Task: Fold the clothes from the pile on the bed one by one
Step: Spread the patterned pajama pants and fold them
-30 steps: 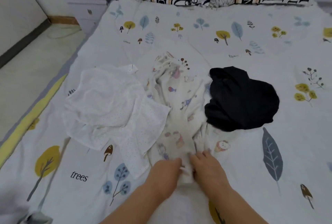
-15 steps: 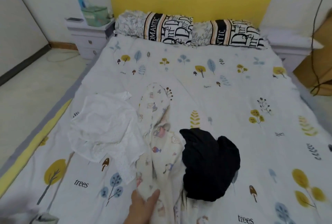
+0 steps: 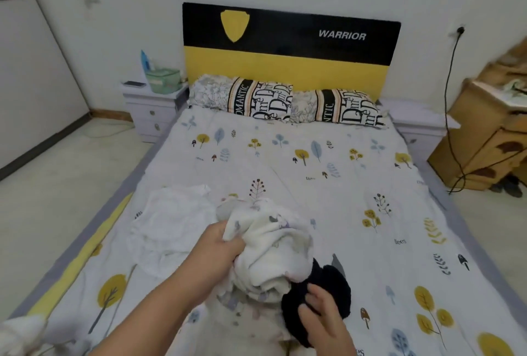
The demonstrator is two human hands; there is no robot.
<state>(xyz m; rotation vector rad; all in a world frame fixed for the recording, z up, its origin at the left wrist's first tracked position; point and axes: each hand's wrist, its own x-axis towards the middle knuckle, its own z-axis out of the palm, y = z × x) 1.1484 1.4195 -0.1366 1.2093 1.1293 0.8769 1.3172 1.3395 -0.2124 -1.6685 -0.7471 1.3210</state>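
My left hand [image 3: 219, 247] grips a bunched cream garment with small cartoon prints [image 3: 271, 253] and holds it up off the bed. Below and right of it lies a crumpled black garment [image 3: 330, 284]; my right hand [image 3: 322, 315] rests on it with fingers curled into the fabric. A white dotted garment [image 3: 174, 221] lies spread and wrinkled on the sheet to the left of the printed one.
The bed [image 3: 328, 184] has a tree-print sheet and two pillows [image 3: 285, 101] at a black and yellow headboard. A white nightstand [image 3: 151, 110] stands at the back left, wooden furniture [image 3: 490, 139] with a hanging cable at the right. More white cloth [image 3: 20, 333] shows at the bottom left corner.
The printed garment has been gathered and lifted by my left hand. My right hand came back into view onto the black garment. The view tilted up toward the headboard.
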